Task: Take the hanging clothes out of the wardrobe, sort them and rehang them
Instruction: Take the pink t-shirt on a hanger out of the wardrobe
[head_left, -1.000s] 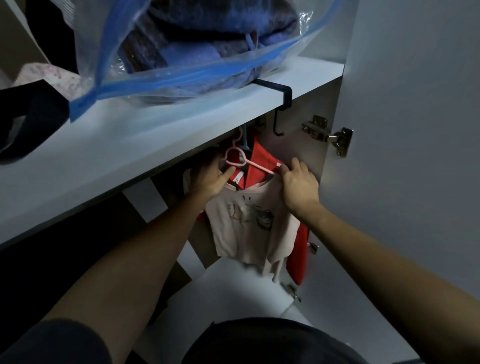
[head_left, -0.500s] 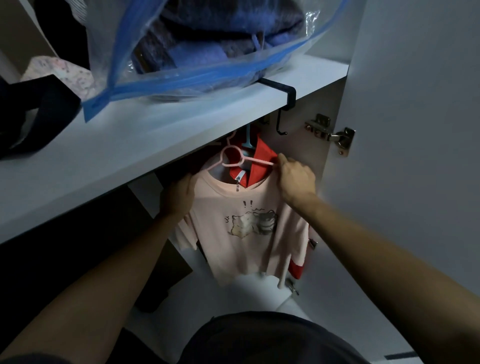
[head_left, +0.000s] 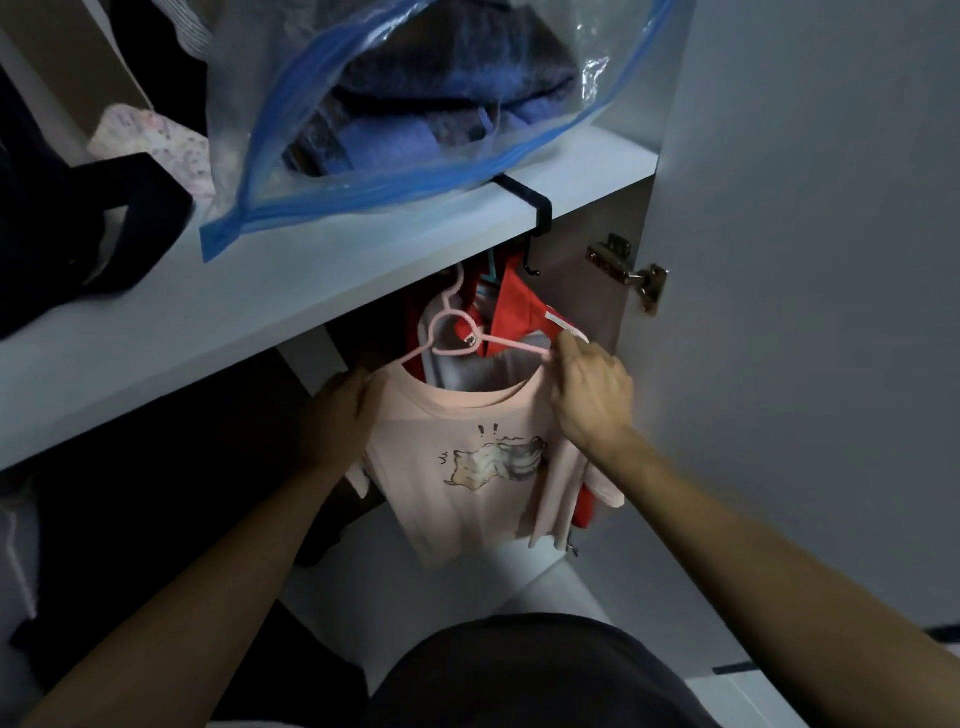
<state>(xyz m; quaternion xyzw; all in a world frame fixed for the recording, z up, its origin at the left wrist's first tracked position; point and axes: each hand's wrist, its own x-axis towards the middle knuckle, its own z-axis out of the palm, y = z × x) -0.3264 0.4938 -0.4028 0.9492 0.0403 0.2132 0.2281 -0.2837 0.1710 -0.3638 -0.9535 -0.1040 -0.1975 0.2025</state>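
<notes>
Both grips are closed on one garment: the left hand (head_left: 337, 410) is curled round the left shoulder of the pink T-shirt (head_left: 467, 467), and the right hand (head_left: 592, 400) pinches the right shoulder where the arm of the pink hanger (head_left: 457, 338) enters the neckline. The T-shirt, printed with a small cat drawing, is held spread between the two hands just below the front edge of the shelf (head_left: 363, 260), near the right side wall of the wardrobe. Whether the hanger's hook is seated on a rail cannot be told, since the hook runs up behind the shelf edge.

Just behind the T-shirt a red garment (head_left: 519, 312) and a grey one can be seen hanging; others may be hidden in the dark to the left. On the shelf above lie a clear storage bag (head_left: 415, 104) with a blue zip edge, filled with blue knitwear, and a dark bag (head_left: 78, 234) toward the left edge. A black hook (head_left: 530, 218) is clipped over the shelf's front edge near the right corner, and a hinge (head_left: 634, 273) is fixed on the door side.

As a judgement, the task is somewhere in its middle: one piece is being handled at the rail, several are hung behind it, and no sorted pile is visible. Whether this T-shirt is being removed or rehung cannot be settled.
</notes>
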